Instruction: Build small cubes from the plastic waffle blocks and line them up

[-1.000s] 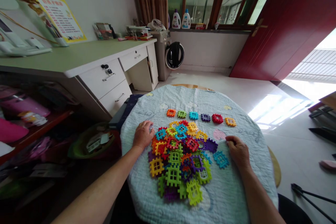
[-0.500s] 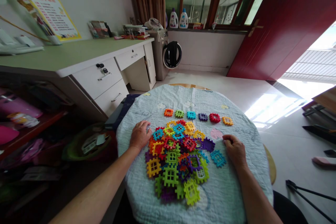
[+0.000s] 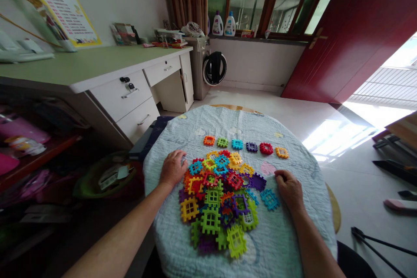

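A heap of colourful plastic window-shaped building blocks (image 3: 213,197) lies on the cloth in front of me. My left hand (image 3: 173,167) rests on the cloth at the heap's left side, fingers loosely bent and apart, holding nothing visible. On the other side, my right hand (image 3: 289,189) lies with its fingers curled in and nothing seen in it. Closest to it is a blue block (image 3: 269,200) at the heap's right edge. Beyond the heap runs a row of separate blocks: orange (image 3: 209,140), green (image 3: 222,142), light blue (image 3: 237,144), dark purple (image 3: 252,147), red (image 3: 266,148) and yellow-orange (image 3: 282,152).
A pale blue cloth (image 3: 289,139) covers the round table. A desk with drawers (image 3: 120,95) stands to the left, and a washing machine (image 3: 198,65) with its door open is behind. A black tripod leg (image 3: 384,243) reaches in at the lower right.
The view has shifted slightly. Both hands stay in their places, and the blocks lie as before.
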`<state>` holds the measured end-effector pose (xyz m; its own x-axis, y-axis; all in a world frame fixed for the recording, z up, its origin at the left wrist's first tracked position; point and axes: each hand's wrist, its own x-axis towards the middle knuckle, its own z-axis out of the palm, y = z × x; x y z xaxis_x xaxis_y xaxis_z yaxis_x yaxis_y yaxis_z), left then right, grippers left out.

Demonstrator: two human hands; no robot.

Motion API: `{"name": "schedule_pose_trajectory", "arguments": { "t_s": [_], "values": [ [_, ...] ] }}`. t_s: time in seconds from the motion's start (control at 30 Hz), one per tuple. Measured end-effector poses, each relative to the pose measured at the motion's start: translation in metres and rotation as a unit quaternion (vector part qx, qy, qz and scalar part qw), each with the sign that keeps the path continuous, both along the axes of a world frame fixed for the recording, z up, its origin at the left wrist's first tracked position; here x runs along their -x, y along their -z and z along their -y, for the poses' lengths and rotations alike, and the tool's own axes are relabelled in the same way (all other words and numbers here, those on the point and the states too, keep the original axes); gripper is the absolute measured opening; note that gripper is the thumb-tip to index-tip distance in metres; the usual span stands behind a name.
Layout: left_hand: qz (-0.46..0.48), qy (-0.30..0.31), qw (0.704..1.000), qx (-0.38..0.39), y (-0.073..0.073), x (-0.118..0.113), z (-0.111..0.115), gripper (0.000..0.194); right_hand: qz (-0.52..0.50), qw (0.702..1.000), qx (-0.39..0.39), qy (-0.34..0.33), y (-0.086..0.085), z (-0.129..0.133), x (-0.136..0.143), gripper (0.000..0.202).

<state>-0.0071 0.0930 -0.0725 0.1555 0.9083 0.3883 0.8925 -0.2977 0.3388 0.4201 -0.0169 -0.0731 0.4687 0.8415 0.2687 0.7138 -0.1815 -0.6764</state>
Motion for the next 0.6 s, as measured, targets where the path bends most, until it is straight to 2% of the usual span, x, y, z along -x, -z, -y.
{"name": "schedule_pose_trajectory", "arguments": {
  "t_s": [0.2,0.4,0.5,0.6],
  "values": [
    [0.0,0.003,1.0,-0.005,0.0,0.0,0.0,0.026,0.011,1.0,0.0,-0.011,-0.001,-0.002,0.001,0.03],
    [0.004,0.002,1.0,-0.002,-0.001,0.0,-0.001,0.025,-0.071,0.994,0.08,-0.016,-0.014,-0.005,0.002,0.037],
    [0.006,-0.003,1.0,0.001,-0.001,0.0,0.0,0.024,-0.082,0.993,0.064,-0.054,-0.027,-0.006,0.025,0.034],
    [0.006,-0.003,1.0,0.002,-0.002,-0.001,0.0,0.024,-0.069,0.984,0.063,-0.155,-0.042,-0.012,0.064,0.028]
  ]
}}
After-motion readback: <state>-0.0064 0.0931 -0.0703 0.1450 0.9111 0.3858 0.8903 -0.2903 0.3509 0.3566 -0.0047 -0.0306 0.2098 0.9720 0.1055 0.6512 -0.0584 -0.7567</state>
